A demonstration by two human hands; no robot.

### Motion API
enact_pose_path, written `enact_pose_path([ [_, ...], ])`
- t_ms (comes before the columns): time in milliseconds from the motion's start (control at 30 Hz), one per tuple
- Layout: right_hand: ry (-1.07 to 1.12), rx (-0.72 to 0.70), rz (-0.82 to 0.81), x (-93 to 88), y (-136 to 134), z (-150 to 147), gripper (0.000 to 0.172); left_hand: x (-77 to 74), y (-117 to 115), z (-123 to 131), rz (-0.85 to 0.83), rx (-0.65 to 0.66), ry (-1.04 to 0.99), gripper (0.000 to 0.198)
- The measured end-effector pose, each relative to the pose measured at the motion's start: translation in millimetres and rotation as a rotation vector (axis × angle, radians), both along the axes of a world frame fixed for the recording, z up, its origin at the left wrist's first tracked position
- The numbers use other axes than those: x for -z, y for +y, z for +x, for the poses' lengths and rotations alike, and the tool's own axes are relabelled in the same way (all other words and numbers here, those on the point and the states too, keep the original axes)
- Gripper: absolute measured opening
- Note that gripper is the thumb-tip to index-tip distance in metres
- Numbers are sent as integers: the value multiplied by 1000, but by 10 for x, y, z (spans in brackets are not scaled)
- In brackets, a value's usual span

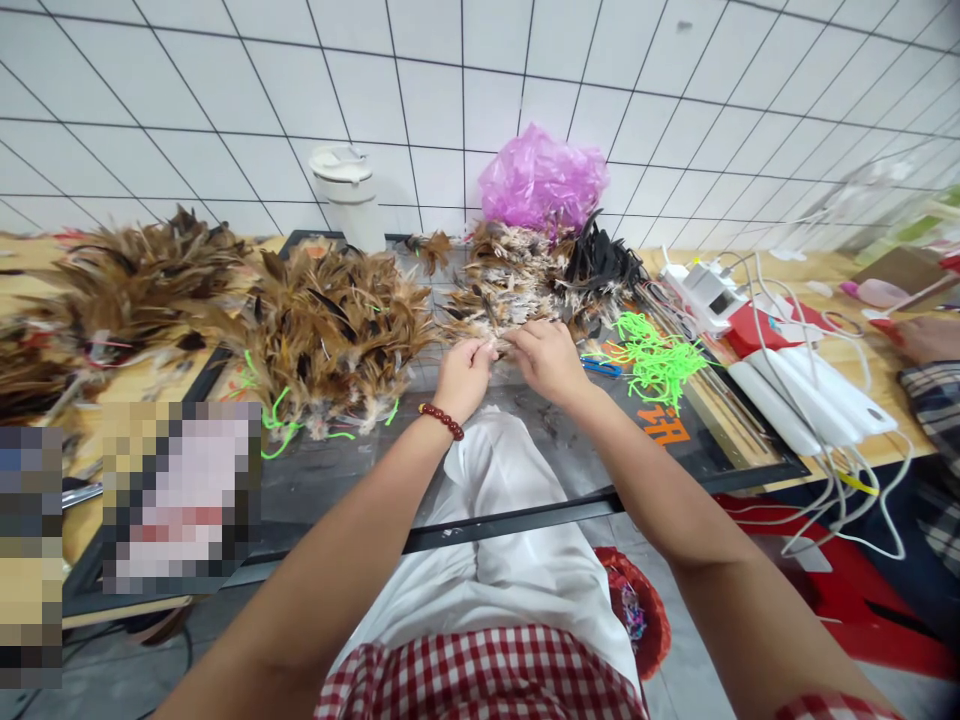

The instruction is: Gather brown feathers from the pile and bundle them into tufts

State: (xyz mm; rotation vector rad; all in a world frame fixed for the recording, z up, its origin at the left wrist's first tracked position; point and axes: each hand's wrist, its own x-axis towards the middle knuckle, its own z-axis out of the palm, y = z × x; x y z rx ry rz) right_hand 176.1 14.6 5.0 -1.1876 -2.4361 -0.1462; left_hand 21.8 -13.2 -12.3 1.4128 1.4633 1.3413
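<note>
Together at feathers (504,290), both hands (463,374)

So it's a wooden table (885,365) with a black-framed panel (322,490) on top, holding brown feathers (337,325), pale feathers (510,270), neon green strings (656,358). Another feather pile (142,275) sits on bare wood.

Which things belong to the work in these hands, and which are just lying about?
Probably the job:
mottled brown-white feather pile
large brown feather heap
tangled green string bundle

Apparently lying about:
tall white lidded cup
crumpled pink plastic bag
white oblong plastic device
</note>
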Motion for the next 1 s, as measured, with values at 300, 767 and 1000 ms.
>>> enact_pose_path([
  [300, 542, -60, -248, 51, 72, -27, 28, -10, 12, -8, -29, -28, -189, 22],
  [767, 1171, -99, -728, 49, 138, -88, 28, -165, -76, 61, -133, 58, -386, 24],
  [1000, 1230, -55, -717, 5, 109, -95, 27, -139, -60, 50, -112, 24, -385, 25],
])
